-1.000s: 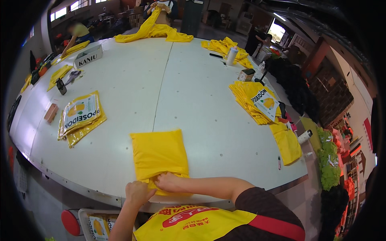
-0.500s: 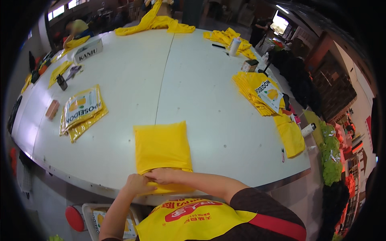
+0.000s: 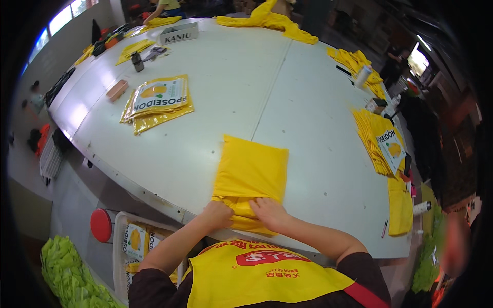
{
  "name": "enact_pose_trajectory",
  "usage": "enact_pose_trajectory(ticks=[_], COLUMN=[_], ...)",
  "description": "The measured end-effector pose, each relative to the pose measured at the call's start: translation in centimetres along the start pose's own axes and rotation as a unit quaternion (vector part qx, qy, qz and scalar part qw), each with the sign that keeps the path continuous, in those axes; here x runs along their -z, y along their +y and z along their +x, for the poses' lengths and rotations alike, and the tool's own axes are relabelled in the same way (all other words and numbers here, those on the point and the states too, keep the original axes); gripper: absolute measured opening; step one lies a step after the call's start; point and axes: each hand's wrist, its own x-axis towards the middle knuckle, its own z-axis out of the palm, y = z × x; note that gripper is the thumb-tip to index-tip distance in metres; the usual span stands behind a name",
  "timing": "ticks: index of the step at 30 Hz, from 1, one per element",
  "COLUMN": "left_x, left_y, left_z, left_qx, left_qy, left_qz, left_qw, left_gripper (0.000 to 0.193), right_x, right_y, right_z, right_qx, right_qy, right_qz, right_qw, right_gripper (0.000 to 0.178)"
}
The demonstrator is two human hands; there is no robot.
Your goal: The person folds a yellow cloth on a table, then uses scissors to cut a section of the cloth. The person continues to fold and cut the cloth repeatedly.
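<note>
A yellow folded fabric pouch lies on the white table in front of me, its near end at the table edge. My left hand has its fingers curled on the left side of the pouch's near opening. At the right side of the same opening, my right hand grips the edge, its fingertips partly hidden in the cloth. Between the two hands the opening gapes a little, with crumpled yellow fabric showing inside. The near flap reaches down toward my yellow apron.
Flat packaged yellow garments lie left, near a pinkish block. A yellow stack with a printed sheet is at right. Below the table stand a red stool and a white basket of packages. A co-worker is far left.
My hands have moved apart, from close together at the left of the opening to its two sides. The view has swung left, so the tabletop things appear farther right.
</note>
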Motion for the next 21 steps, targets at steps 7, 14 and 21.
enact_pose_trajectory(ticks=[7,14,21], left_x=[-3.3,-1.4,-0.4], left_y=[8.6,12.4,11.6], left_z=[4.4,7.9,5.1], left_qx=[-0.073,-0.07,-0.031], left_qy=[0.044,0.245,0.222], left_qz=[-0.09,-0.152,-0.221], left_qw=[0.992,0.955,0.949], left_gripper=[0.017,0.012,0.013], right_x=[0.4,1.0,4.3], right_y=[3.1,6.5,5.4], right_z=[1.4,5.2,0.0], right_qx=[-0.006,-0.007,-0.074], right_qy=[-0.09,-0.24,-0.063], right_qz=[0.027,0.255,0.114], right_qw=[0.996,0.937,0.989], right_gripper=[0.026,0.034,0.066])
